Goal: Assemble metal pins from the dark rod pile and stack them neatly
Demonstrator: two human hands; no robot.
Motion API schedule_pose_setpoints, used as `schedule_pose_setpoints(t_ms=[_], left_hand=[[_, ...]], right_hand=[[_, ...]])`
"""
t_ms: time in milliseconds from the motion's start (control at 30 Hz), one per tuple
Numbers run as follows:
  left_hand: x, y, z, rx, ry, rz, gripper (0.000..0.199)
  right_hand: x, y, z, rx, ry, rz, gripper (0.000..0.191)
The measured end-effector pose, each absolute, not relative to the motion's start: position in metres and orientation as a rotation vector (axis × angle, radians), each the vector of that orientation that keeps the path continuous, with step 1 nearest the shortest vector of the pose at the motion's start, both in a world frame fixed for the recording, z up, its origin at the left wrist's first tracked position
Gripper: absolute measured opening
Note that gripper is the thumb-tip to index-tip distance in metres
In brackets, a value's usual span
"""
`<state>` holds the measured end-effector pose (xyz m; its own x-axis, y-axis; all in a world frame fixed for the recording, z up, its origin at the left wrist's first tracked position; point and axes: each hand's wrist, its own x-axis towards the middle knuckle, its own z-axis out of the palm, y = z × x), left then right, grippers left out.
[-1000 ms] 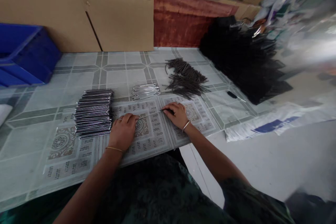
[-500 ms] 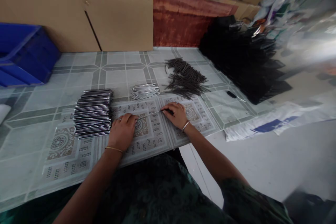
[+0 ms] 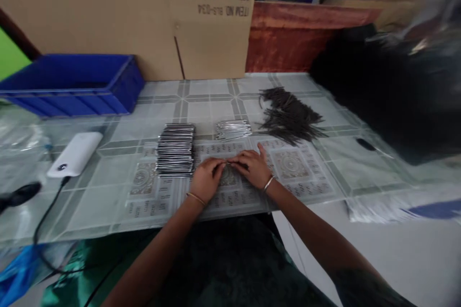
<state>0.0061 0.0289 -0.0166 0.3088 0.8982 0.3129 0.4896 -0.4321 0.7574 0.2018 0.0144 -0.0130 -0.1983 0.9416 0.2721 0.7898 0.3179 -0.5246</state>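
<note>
Head view: left hand (image 3: pixel 206 180) and right hand (image 3: pixel 254 168) pinch 1 thin piece (image 3: pixel 227 163); stacked rods (image 3: pixel 175 151) seem done; silver rods (image 3: pixel 233 129), dark strips (image 3: pixel 291 117) seem left.

My left hand (image 3: pixel 206 181) is bare, thin gold-coloured bangle (image 3: pixel 196 198) at the wrist. Right hand (image 3: pixel 254 169) bare too, silver-coloured bangle (image 3: pixel 269 182), looks slightly thicker. Dark greenish sleeve (image 3: pixel 363 288) on my right arm, forearm uncovered below it. My top (image 3: pixel 230 264): very dark, green tinge, faint mottled pattern, finer detail lost in shadow.
</note>
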Motion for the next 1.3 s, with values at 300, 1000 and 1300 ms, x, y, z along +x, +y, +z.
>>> schedule_pose_setpoints(t_ms=[300,1000,1300], left_hand=[[-0.033,0.019,0.006,1.684,1.408,1.471,0.023],[-0.055,0.039,0.016,2.538,1.564,0.803,0.036],[0.04,0.059,0.016,2.669,1.528,0.159,0.041]], right_hand=[[0.132,0.054,0.008,-1.095,-1.969,0.508,0.016],[0.19,0.067,0.018,-1.969,-1.977,0.013,0.028],[0.298,0.043,-0.018,-2.322,-1.817,-0.119,0.039]])
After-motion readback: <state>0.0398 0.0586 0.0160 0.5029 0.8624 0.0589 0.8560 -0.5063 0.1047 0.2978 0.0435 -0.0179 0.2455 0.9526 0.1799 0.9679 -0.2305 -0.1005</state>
